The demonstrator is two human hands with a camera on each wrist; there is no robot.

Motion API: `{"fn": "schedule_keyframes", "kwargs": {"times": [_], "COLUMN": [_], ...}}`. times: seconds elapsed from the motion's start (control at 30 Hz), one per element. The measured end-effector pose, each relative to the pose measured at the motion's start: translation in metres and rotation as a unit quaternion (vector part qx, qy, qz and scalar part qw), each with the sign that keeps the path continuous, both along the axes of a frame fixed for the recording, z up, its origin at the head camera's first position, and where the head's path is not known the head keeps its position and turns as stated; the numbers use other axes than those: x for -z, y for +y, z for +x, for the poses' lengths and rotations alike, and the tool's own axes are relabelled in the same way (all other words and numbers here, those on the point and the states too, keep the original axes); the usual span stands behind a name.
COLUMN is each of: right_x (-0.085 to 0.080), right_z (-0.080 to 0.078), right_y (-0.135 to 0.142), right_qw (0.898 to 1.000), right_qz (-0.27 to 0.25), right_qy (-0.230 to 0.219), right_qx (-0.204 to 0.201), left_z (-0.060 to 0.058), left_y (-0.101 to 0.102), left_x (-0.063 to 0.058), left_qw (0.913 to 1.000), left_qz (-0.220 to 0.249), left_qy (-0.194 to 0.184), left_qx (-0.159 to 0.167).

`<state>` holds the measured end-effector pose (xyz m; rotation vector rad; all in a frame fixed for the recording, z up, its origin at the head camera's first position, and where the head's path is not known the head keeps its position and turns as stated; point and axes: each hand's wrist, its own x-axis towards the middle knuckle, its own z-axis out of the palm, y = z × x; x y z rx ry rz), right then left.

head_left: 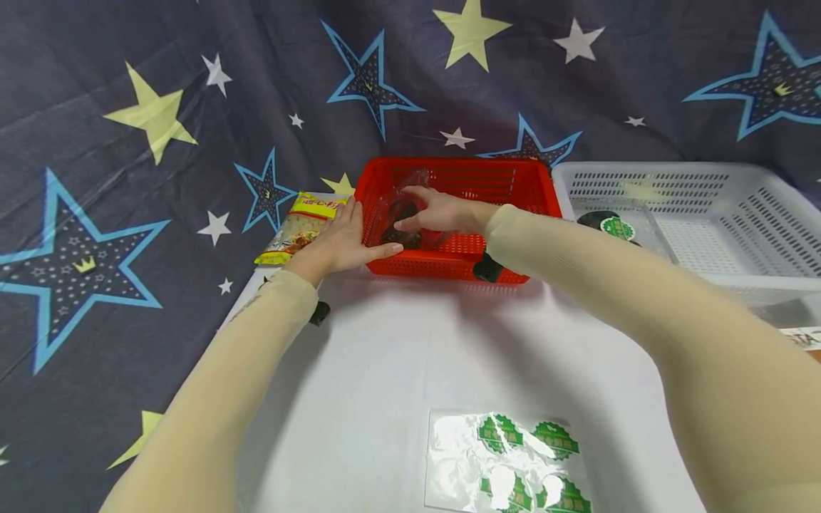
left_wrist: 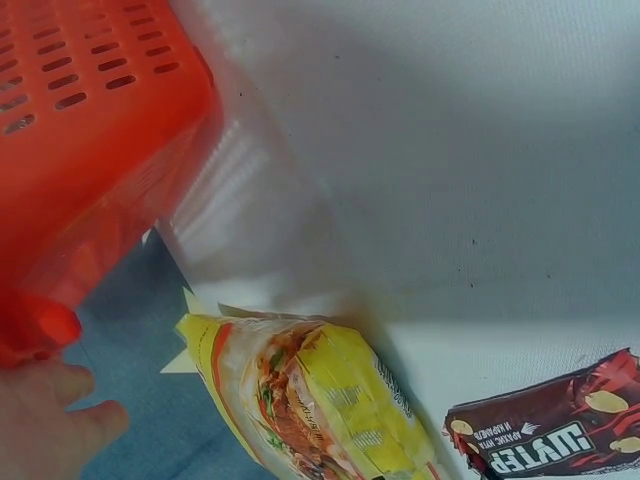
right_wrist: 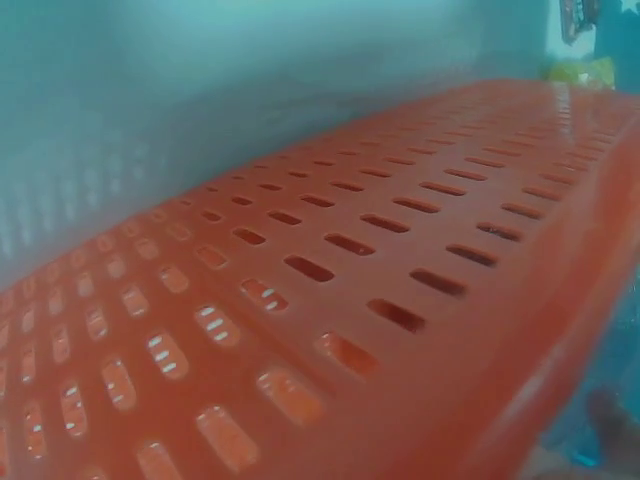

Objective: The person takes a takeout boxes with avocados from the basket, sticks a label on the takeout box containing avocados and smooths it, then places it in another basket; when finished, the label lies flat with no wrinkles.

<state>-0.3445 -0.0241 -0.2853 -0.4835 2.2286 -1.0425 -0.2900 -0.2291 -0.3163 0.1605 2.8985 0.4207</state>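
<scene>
My left hand (head_left: 343, 239) rests at the left end of the red basket (head_left: 462, 267), its fingers straight along the rim and the thumb pointing right. In the left wrist view, fingertips (left_wrist: 75, 410) show beside the red rim. My right hand (head_left: 442, 212) reaches into the basket's left part. Its thumb and fingers span a clear plastic package (head_left: 410, 239) with dark contents, which leans near the left wall. The right wrist view mostly shows the slotted red basket wall (right_wrist: 350, 250), with the hand almost wholly hidden.
Left of the basket lies a yellow food packet (head_left: 298, 228), near a brown bar wrapper (left_wrist: 550, 425). At right, a white basket (head_left: 725, 214) holds a clear box with a green round label (head_left: 618, 228). A sheet of green stickers (head_left: 507, 463) lies at the front.
</scene>
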Motion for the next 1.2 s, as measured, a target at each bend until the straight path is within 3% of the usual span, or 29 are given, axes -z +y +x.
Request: {"fn": "schedule_keyframes", "kwargs": {"times": [0.23,0.4,0.67,0.87,1.03,1.2], "right_x": [0.000,-0.009,-0.039,-0.050,-0.042,-0.023], "right_z": [0.003,0.005,0.014,0.045,0.081,0.123], "right_y": [0.019,0.043,0.095,0.136,0.167,0.192], "right_qw": [0.999,0.997,0.979,0.953,0.931,0.931], "right_qz": [-0.032,-0.060,-0.186,-0.293,-0.364,-0.358], "right_qy": [0.018,0.019,0.002,-0.025,-0.029,-0.002], "right_qx": [0.018,0.036,0.087,0.071,-0.002,-0.067], "left_z": [-0.002,-0.002,0.001,0.001,0.004,0.004], "left_y": [0.011,0.016,0.012,0.006,0.004,0.003], "left_x": [0.000,0.000,0.001,0.002,0.001,-0.001], "left_qw": [1.0000,0.9999,0.9998,0.9998,0.9997,0.9998], "left_qz": [0.003,0.003,-0.010,-0.013,-0.018,-0.016], "left_qy": [0.003,0.001,-0.016,-0.014,-0.013,-0.012], "left_qx": [0.009,0.010,0.001,0.001,0.004,0.006]}}
